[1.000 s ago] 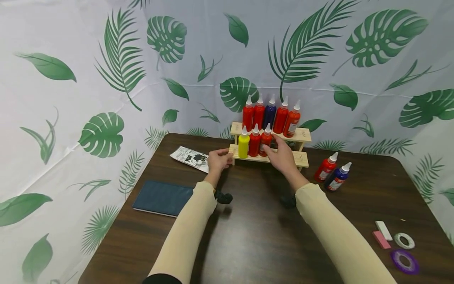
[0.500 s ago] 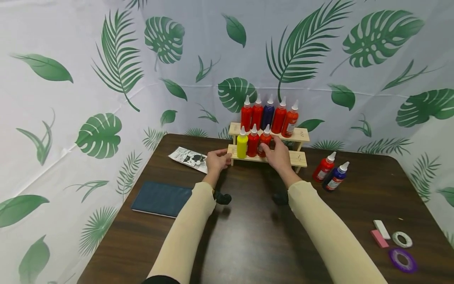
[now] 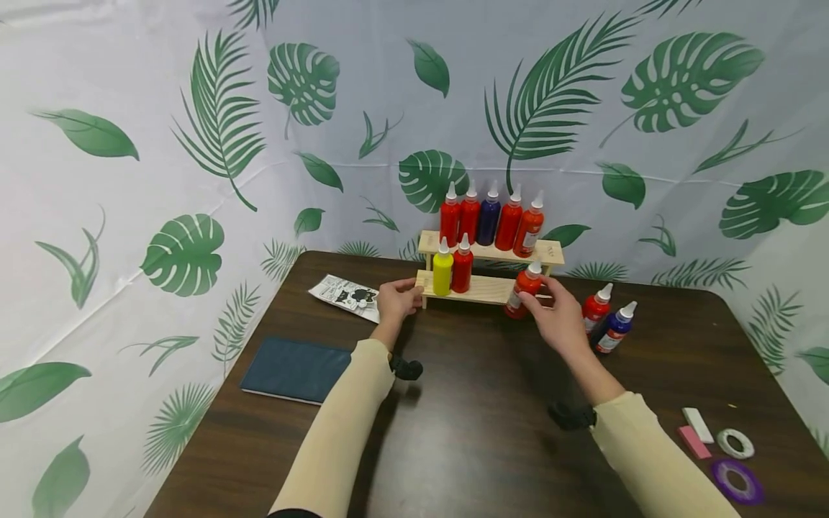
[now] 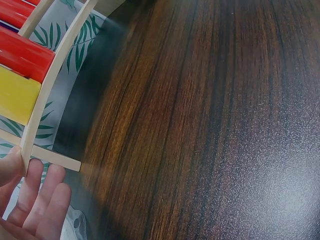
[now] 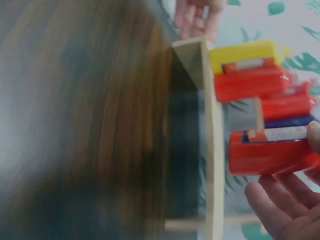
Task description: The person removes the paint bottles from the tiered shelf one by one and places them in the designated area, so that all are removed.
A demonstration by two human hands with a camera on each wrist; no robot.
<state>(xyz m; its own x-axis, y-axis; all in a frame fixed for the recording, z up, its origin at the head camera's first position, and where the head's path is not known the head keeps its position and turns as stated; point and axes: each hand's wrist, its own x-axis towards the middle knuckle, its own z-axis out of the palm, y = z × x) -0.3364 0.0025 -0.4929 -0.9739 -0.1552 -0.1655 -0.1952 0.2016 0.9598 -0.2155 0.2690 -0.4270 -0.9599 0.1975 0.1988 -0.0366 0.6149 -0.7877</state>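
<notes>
A two-tier wooden rack [image 3: 488, 289] stands against the back cloth. My left hand [image 3: 397, 303] pinches the left end of its lower board; the left wrist view shows the thumb [image 4: 11, 165] on one side and fingers on the other. My right hand [image 3: 562, 316] grips an orange-red squeeze bottle [image 3: 522, 293] with a white nozzle, held in front of the lower board's right part. A yellow bottle [image 3: 442, 273] and a red bottle [image 3: 462, 271] stand on the lower board's left half. Several red bottles and one dark blue bottle [image 3: 488, 221] line the upper tier.
Right of the rack, a red bottle [image 3: 596, 308] and a dark blue bottle [image 3: 612, 329] stand on the table. A patterned packet [image 3: 346, 296] and a dark blue notebook [image 3: 294, 368] lie at left. Erasers [image 3: 695, 441] and tape rolls [image 3: 737, 480] sit at front right.
My right hand has lifted the orange-red bottle from beside the red one on the lower board and carried it right and forward. My left hand has stayed at the board's end.
</notes>
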